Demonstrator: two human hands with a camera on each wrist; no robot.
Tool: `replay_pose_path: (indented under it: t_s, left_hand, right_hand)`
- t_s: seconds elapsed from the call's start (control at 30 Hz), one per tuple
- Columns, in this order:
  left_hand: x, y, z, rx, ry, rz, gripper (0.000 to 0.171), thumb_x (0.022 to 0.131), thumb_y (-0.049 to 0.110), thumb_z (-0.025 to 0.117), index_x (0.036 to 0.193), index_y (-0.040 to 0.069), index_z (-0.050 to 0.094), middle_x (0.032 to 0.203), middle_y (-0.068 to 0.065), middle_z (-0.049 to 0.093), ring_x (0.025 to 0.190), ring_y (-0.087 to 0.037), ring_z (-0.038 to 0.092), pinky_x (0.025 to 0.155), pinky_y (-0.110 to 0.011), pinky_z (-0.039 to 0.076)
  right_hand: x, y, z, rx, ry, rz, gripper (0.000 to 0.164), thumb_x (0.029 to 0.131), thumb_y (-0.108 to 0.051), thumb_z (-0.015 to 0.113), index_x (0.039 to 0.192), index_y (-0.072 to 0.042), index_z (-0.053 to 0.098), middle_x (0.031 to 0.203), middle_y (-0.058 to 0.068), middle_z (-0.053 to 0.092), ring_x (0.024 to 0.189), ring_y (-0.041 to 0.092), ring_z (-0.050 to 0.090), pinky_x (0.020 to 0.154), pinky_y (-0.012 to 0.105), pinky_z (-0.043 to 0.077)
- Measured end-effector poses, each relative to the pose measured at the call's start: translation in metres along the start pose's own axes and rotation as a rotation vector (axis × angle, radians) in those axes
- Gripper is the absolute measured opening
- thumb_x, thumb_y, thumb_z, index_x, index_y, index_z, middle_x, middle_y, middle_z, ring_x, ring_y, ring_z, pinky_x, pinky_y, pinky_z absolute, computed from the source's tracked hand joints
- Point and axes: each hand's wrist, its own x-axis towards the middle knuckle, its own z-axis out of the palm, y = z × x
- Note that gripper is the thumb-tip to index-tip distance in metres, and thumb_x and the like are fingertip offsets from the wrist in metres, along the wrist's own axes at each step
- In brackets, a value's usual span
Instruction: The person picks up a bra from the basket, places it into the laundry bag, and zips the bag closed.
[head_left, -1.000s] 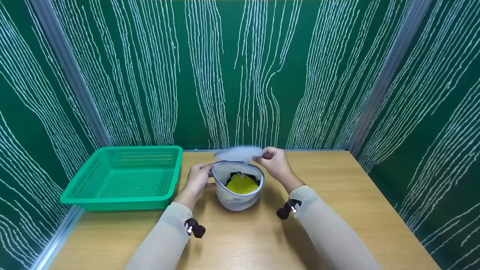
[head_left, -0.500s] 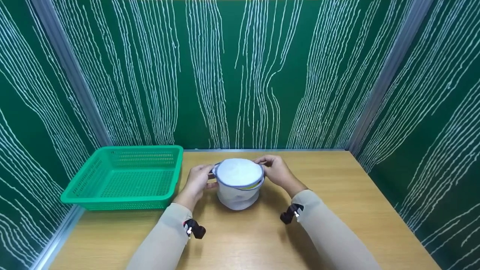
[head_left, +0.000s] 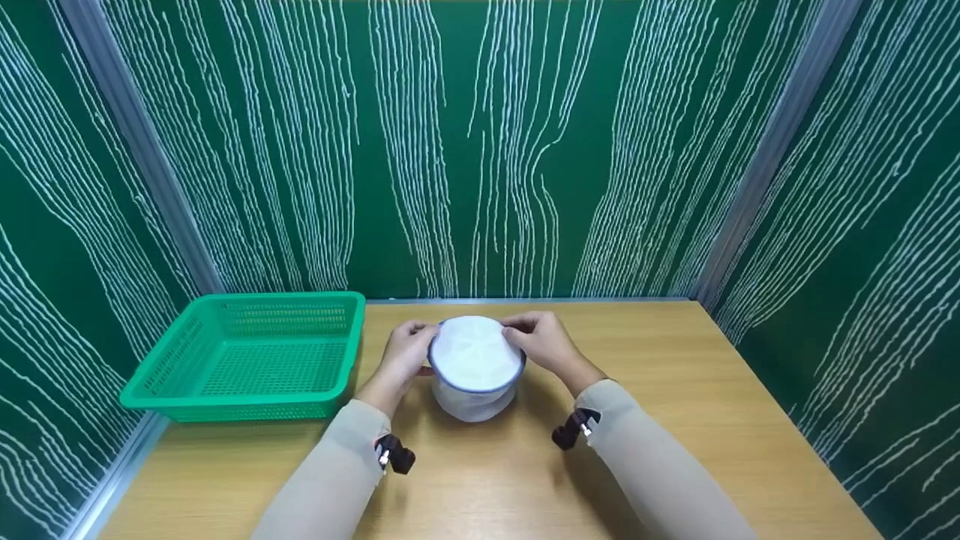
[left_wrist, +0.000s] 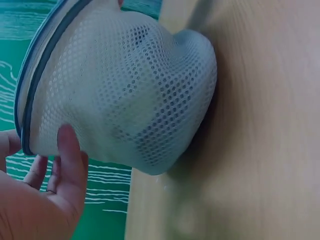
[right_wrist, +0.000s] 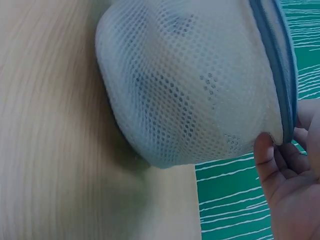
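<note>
A round white mesh laundry bag (head_left: 471,405) stands on the table in front of me, its flat lid (head_left: 477,352) lying over the opening. Blue zipper trim (left_wrist: 37,95) runs round the top edge in the left wrist view. My left hand (head_left: 406,351) grips that edge from the left, with a finger against the mesh side. At the right rear of the lid, my right hand (head_left: 546,341) pinches the rim, and in the right wrist view a fingertip (right_wrist: 264,142) presses the mesh just below the trim. What lies inside the bag is covered.
A green plastic basket (head_left: 247,411) with perforated walls stands on the left of the wooden table (head_left: 480,487). Green panels (head_left: 405,225) with white wavy lines enclose the back and both sides.
The lid was raised by my right hand, showing yellow and black contents; it has come down over the opening. My left hand has shifted slightly up and toward the lid edge.
</note>
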Motion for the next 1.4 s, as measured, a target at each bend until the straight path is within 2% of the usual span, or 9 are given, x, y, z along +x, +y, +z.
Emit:
replay_pose_path:
  t_s: [0.2,0.33,0.5,0.7,0.77,0.93,1.0,1.23,1.4]
  left_hand:
    - [0.012,0.016,0.013,0.309,-0.007,0.067,0.05,0.116,0.036,0.059,0.154,0.004,0.065,0.155,-0.02,0.067,0.144,-0.036,0.064,0.122,-0.049,0.056]
    - [0.02,0.021,0.018,0.4,-0.055,0.067,0.048,0.119,0.036,0.055,0.152,0.004,0.067,0.155,-0.017,0.068,0.146,-0.034,0.063,0.127,-0.051,0.052]
    - [0.027,0.021,0.019,0.427,-0.08,0.047,0.039,0.119,0.033,0.06,0.141,0.004,0.075,0.141,-0.014,0.074,0.13,-0.028,0.07,0.117,-0.048,0.06]
    - [0.026,0.02,0.02,0.422,-0.064,0.085,0.027,0.117,0.026,0.065,0.128,0.006,0.081,0.13,-0.012,0.077,0.122,-0.026,0.071,0.11,-0.047,0.063]
    - [0.027,0.019,0.021,0.412,-0.057,0.101,0.026,0.117,0.024,0.065,0.128,0.006,0.081,0.131,-0.012,0.078,0.123,-0.027,0.072,0.112,-0.047,0.062]
    - [0.03,0.016,0.023,0.388,-0.051,0.186,0.023,0.114,0.018,0.069,0.126,0.004,0.083,0.13,-0.014,0.081,0.126,-0.03,0.074,0.113,-0.047,0.061]
    - [0.032,0.015,0.024,0.376,-0.055,0.208,0.022,0.114,0.016,0.069,0.125,0.004,0.084,0.129,-0.015,0.081,0.125,-0.03,0.074,0.113,-0.046,0.061]
    - [0.03,0.015,0.024,0.35,-0.052,0.229,0.02,0.113,0.013,0.069,0.124,0.004,0.083,0.127,-0.014,0.08,0.124,-0.029,0.073,0.114,-0.046,0.061]
    - [0.027,0.014,0.023,0.352,-0.044,0.229,0.019,0.113,0.013,0.07,0.125,0.004,0.082,0.127,-0.014,0.08,0.123,-0.029,0.073,0.113,-0.046,0.062]
  right_hand:
    - [0.002,-0.004,0.002,0.004,-0.033,0.013,0.023,0.104,-0.016,0.078,0.125,-0.011,0.087,0.126,0.011,0.085,0.114,0.023,0.076,0.097,0.036,0.066]
    - [0.004,-0.004,0.005,0.02,-0.052,0.014,0.023,0.104,-0.016,0.078,0.124,-0.012,0.088,0.125,0.01,0.086,0.113,0.022,0.077,0.096,0.034,0.066]
    - [0.007,-0.003,0.006,0.063,-0.073,0.021,0.022,0.104,-0.015,0.077,0.124,-0.011,0.087,0.124,0.011,0.085,0.11,0.02,0.076,0.092,0.03,0.065]
    - [0.018,-0.003,0.006,0.115,-0.083,0.091,0.023,0.114,-0.014,0.066,0.131,-0.009,0.082,0.13,0.013,0.082,0.106,0.02,0.073,0.084,0.027,0.062]
    - [0.023,-0.005,0.006,0.123,-0.099,0.119,0.026,0.116,-0.013,0.061,0.132,-0.009,0.081,0.132,0.014,0.081,0.112,0.022,0.073,0.088,0.029,0.062]
    - [0.034,-0.011,0.008,0.111,-0.2,0.136,0.033,0.118,-0.011,0.054,0.14,-0.007,0.079,0.145,0.015,0.077,0.142,0.032,0.068,0.118,0.042,0.057]
    - [0.036,-0.013,0.008,0.113,-0.246,0.138,0.035,0.118,-0.01,0.053,0.142,-0.007,0.078,0.149,0.016,0.075,0.146,0.034,0.065,0.121,0.045,0.056]
    - [0.038,-0.015,0.004,0.087,-0.362,0.143,0.033,0.116,-0.012,0.056,0.137,-0.014,0.082,0.142,0.011,0.076,0.124,0.024,0.068,0.097,0.03,0.059]
    - [0.038,-0.017,0.002,0.029,-0.37,0.145,0.028,0.116,-0.016,0.062,0.136,-0.014,0.082,0.133,0.01,0.079,0.11,0.019,0.072,0.093,0.028,0.061]
